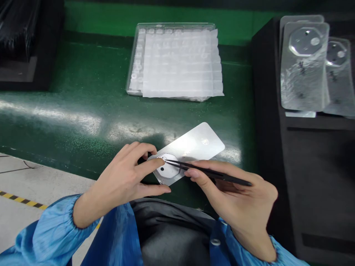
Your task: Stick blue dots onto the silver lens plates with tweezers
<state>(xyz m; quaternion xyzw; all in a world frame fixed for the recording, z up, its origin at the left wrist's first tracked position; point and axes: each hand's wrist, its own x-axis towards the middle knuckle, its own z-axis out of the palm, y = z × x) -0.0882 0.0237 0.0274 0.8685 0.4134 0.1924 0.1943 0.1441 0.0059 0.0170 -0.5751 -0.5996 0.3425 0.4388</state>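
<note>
Pinching black tweezers [205,171] between thumb and fingers, the right hand [233,192] holds them nearly level, their tips pointing left onto an octagonal piece [167,170] at the near end of a silver plate [194,146]. The plate lies flat on the green surface [83,144], its long axis slanting from the octagonal end at lower left up to a rounded corner at upper right. The left hand [122,177] is spread, its fingers curved just beside the octagonal piece, pinching nothing. Farther off sits a clear tray [133,74] mostly covered by a white sheet [180,62]; to the right, similar plates [303,66] stand tilted on a black stand [313,184].
</note>
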